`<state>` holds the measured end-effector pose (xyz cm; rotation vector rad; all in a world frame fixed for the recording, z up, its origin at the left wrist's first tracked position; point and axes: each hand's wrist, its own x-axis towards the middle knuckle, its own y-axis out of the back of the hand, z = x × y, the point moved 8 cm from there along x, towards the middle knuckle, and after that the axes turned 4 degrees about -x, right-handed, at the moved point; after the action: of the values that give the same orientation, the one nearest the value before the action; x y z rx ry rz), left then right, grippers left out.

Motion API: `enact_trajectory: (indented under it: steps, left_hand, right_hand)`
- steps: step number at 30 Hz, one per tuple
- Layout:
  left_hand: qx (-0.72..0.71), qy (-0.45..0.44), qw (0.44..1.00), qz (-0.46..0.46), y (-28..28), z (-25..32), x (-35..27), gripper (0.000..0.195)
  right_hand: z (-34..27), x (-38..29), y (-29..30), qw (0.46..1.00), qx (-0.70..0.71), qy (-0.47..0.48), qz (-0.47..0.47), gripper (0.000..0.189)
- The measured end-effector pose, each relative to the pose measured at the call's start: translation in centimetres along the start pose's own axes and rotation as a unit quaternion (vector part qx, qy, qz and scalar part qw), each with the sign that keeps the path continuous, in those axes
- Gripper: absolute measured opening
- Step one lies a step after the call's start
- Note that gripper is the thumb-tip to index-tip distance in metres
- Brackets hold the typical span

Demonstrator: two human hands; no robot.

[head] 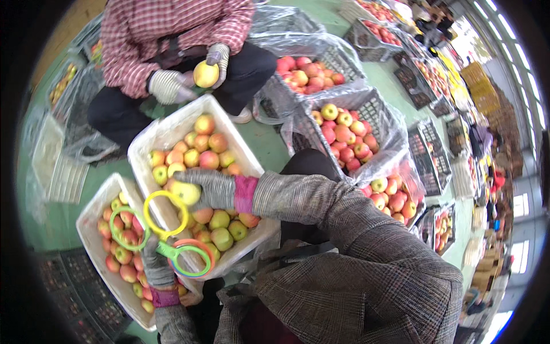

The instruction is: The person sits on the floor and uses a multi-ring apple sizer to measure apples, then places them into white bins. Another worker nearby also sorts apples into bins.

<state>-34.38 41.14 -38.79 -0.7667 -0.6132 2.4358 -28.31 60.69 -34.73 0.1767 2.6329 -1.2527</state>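
My right hand (206, 187), in a grey striped knit glove, holds a yellow-green apple (185, 193) over a white crate (247, 159) of red and yellow apples. At the lower left, my left hand (158, 262), gloved alike, grips a set of coloured plastic fruit-sizing rings (165, 234). The yellow ring (148, 215) stands close beside the held apple. One green ring lies over a second white crate (92, 245) of smaller-looking apples; a green, a blue and an orange ring overlap at the first crate's near part. The fingers of my left hand are partly hidden.
Opposite sits a person in a checked shirt (172, 21), whose gloved hands hold a yellow apple (206, 74). Plastic-lined crates (378, 107) of apples stand in a row at the right. Empty white crates (66, 180) lie at the left, and dark crates (81, 292) at the lower left.
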Motion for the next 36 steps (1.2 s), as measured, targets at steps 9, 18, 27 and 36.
enact_trajectory:
  steps: [9,18,27,36]
  left_hand:
    - [-0.057,0.034,0.996,0.063,3.4,0.0,1.0,0.026]
    - [-0.021,0.031,0.999,0.018,5.2,-0.1,1.7,0.041]
    - [0.041,-0.13,0.989,0.059,3.9,4.7,0.7,0.038]
    - [-0.091,-0.128,0.986,0.064,1.6,7.2,-0.2,0.031]
  right_hand:
    - [-18.3,-20.7,24.1,0.863,0.056,0.299,0.403,0.041]
    - [-15.3,-45.2,41.1,0.612,-0.192,0.121,0.757,0.038]
    - [-22.1,-30.7,27.6,0.786,-0.201,0.291,0.508,0.034]
    - [0.3,1.1,7.5,0.636,-0.771,-0.012,-0.033,0.061]
